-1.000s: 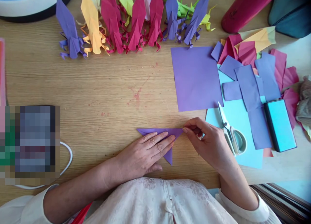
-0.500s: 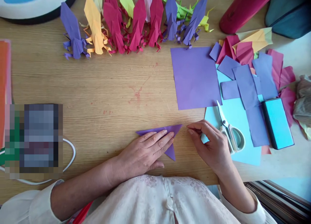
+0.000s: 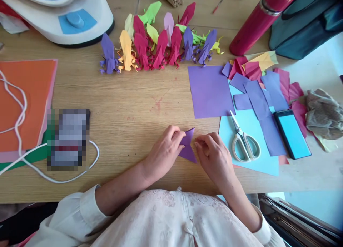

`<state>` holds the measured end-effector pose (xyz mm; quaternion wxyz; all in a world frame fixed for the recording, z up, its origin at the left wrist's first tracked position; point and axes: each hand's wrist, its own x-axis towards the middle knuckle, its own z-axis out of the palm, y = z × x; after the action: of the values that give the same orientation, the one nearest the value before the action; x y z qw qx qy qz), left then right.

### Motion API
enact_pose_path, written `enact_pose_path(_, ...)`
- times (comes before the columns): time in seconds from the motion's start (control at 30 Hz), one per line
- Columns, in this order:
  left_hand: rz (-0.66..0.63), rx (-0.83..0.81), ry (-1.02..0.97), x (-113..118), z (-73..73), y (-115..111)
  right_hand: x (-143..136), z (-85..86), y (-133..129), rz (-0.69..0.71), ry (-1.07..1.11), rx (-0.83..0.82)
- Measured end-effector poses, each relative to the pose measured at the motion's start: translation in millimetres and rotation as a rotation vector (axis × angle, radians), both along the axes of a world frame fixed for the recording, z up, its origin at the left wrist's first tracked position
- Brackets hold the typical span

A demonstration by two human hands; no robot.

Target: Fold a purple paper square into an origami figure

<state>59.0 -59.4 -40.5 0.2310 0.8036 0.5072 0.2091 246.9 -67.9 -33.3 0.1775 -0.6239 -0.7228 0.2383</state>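
Note:
A small folded piece of purple paper (image 3: pixel 188 152) is at the front of the wooden table, part of it covered by fingers. My left hand (image 3: pixel 167 147) pinches its left side between thumb and fingers. Close by its right edge is my right hand (image 3: pixel 214 156), thumb and fingertips drawn together. Whether those fingertips touch the paper or hold anything, I cannot tell. A flat purple sheet (image 3: pixel 210 91) lies beyond the hands. To the right, white-handled scissors (image 3: pixel 245 141) rest partly spread on a light blue sheet (image 3: pixel 265 165).
Several folded paper figures (image 3: pixel 160 49) stand in rows at the back. Purple scraps (image 3: pixel 257 97) and a phone (image 3: pixel 293 134) are on the right, below a red flask (image 3: pixel 253 24). On the left are a blurred-out device (image 3: pixel 68 140), a white cable (image 3: pixel 98 156) and orange sheets (image 3: pixel 24 107).
My left hand has gone from lying flat on the folded purple paper to pinching it, and the paper's visible shape differs. My right hand is closer to it. The camera view has shifted.

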Motion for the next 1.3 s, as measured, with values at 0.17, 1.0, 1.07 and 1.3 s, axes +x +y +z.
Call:
enact_pose_path(0.17,0.12,-0.046,0.068,-2,3.6,5,-11,0.7,7,-0.064,-0.057,-0.033)
enact_pose_path(1.0,0.181,-0.575,-0.845,-24,19.0,46,-24,14.7,67,0.083,0.896,-0.436)
enact_pose_path(1.07,0.186,-0.595,-0.812,-26,14.9,47,-29,10.5,67,0.044,0.924,-0.437)
enact_pose_path(1.3,0.202,-0.552,-0.705,-28,10.0,51,-30,-1.2,63,-0.017,0.9,-0.45)
